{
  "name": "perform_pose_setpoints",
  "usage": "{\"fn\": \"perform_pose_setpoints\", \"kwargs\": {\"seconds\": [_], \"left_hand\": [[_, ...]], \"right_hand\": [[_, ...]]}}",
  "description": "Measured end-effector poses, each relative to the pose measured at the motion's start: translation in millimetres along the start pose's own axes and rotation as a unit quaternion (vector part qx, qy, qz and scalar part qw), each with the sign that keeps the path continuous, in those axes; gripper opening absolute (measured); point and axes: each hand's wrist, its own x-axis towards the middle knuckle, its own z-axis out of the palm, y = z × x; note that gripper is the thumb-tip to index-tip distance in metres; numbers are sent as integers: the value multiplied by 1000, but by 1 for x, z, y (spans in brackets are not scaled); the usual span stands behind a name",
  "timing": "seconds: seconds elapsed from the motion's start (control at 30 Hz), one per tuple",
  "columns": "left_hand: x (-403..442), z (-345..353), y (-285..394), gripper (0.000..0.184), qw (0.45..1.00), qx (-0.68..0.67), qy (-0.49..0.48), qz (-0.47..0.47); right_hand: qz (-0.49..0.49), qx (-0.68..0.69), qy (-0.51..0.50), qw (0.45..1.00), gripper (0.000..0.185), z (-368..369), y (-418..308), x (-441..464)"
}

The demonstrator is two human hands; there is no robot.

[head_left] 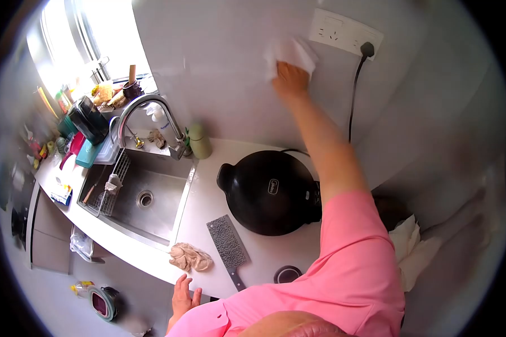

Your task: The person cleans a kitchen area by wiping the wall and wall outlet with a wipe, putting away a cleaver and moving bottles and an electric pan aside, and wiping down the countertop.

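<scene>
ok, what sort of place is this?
Looks like a kitchen, probably a home one: there's a metal sink, plus a cleaver and a round black appliance on the counter.

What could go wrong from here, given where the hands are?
The right hand holds a white wipe near the wall sockets; if damp, it might wet them. The raised arm could catch the black cord. The cleaver lies with its handle toward the person's body, so leaning in might knock it.

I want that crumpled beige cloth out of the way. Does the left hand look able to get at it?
Probably yes: the left hand looks empty and close to the cloth, with nothing visible between them.
</scene>
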Motion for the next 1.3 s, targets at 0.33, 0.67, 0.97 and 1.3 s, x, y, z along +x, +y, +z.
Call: {"fn": "perform_pose_setpoints", "kwargs": {"seconds": [0.33, 0.67, 0.97, 1.3], "left_hand": [[22, -9, 25, 42, 999, -1, 15, 40], [9, -20, 19, 42, 999, -27, 26, 28], [2, -31, 12, 40, 998, 3, 56, 35], [-3, -36, -2, 39, 996, 0, 83, 43]], "right_hand": [[64, -9, 91, 994, 28, -17, -37, 9], [133, 37, -10, 990, 36, -49, -64, 17], [150, 4, -36, 988, 41, -55, -69, 13], [140, -64, 4, 988, 46, -69, -74, 26]]}}
